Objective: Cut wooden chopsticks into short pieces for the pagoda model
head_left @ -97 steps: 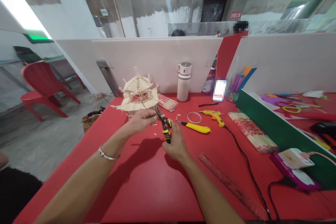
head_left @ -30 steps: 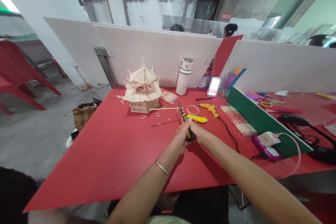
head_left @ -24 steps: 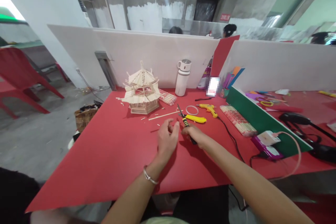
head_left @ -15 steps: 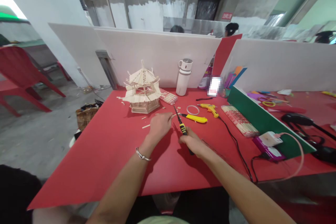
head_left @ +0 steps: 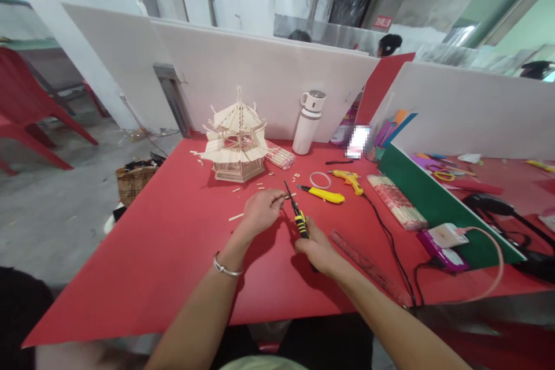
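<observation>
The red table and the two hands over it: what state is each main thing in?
Left hand: pinching a thin stick
Right hand: closed around pliers
Pliers: held; open or shut, can't tell
Wooden model: standing upright
Flask: standing, lid on
Utility knife: lying flat
Glue gun: lying down, cord attached
Ruler: lying flat
</observation>
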`<state>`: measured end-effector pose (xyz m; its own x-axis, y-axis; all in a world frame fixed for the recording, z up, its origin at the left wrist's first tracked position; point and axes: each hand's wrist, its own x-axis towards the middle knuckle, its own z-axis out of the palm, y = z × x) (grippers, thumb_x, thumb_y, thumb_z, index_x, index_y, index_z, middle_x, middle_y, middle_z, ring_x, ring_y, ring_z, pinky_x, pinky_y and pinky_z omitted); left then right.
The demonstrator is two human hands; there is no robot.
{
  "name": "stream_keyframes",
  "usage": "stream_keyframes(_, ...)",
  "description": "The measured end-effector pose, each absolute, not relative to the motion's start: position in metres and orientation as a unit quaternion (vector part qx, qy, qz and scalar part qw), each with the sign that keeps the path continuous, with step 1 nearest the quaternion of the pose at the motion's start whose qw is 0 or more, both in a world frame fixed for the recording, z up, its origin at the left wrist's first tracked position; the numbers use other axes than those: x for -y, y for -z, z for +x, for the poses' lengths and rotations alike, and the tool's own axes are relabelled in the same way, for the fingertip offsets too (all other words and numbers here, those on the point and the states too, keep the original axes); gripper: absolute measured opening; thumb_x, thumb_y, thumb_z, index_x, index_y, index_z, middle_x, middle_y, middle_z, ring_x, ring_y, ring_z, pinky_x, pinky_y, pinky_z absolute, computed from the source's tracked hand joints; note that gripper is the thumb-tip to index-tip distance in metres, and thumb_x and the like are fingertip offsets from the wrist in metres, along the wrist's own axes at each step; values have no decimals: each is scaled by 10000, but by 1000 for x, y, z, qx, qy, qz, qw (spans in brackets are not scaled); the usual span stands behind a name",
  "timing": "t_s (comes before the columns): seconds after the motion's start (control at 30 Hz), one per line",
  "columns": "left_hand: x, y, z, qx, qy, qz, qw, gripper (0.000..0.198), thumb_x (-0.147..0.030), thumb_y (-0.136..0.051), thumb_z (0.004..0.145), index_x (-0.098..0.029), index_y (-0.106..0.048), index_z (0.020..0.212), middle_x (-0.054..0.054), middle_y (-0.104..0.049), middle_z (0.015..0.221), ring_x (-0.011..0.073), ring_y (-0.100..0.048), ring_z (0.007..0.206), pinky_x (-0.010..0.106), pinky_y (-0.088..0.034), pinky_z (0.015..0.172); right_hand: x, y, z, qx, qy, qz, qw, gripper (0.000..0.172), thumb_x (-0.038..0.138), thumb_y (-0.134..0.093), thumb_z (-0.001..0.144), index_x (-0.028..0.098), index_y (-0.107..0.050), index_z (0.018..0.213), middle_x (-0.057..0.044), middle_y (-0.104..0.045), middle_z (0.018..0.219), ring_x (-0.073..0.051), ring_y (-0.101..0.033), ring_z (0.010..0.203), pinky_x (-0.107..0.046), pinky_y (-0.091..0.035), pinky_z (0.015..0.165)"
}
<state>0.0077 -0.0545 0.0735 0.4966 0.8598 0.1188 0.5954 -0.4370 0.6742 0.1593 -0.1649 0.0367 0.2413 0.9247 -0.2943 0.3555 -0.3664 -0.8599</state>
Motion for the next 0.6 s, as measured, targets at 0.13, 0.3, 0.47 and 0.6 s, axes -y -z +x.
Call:
stream_keyframes(0.13,56,-70,3,-435,-251,807,311,274,-313,-479,929,-208,-678,774,1,-631,676,151,-508,629,265,-294,584,167,-40,154,475,-386,-732,299,370,240,-559,621,219,-498,986,24,-557,779,-186,-523,731,-283,-347,638)
stream_keyframes(0.3,55,-61,-2,-413,-296,784,357,233,-297,-501,915,-199,-675,797,-19,-553,621,133,-446,585,249,-295,559,169,-46,152,525,-351,-719,290,450,210,-543,662,208,-512,1111,-14,-621,899,-213,-579,806,-293,-389,684)
stream_keyframes(0.47,55,-63,-2,-374,-371,758,384,151,-271,-580,871,-180,-672,794,-23,-555,656,117,-442,585,244,-333,575,168,-47,153,562,-271,-721,301,550,196,-575,691,204,-517,1238,-76,-665,1065,-268,-627,947,-335,-451,773)
stream_keyframes(0.6,55,-64,-1,-327,-433,765,346,207,-201,-561,873,-168,-604,673,-15,-502,659,121,-450,628,252,-344,609,167,-41,152,594,-191,-716,312,636,195,-597,703,210,-496,1331,-113,-657,1141,-306,-630,1055,-387,-477,865)
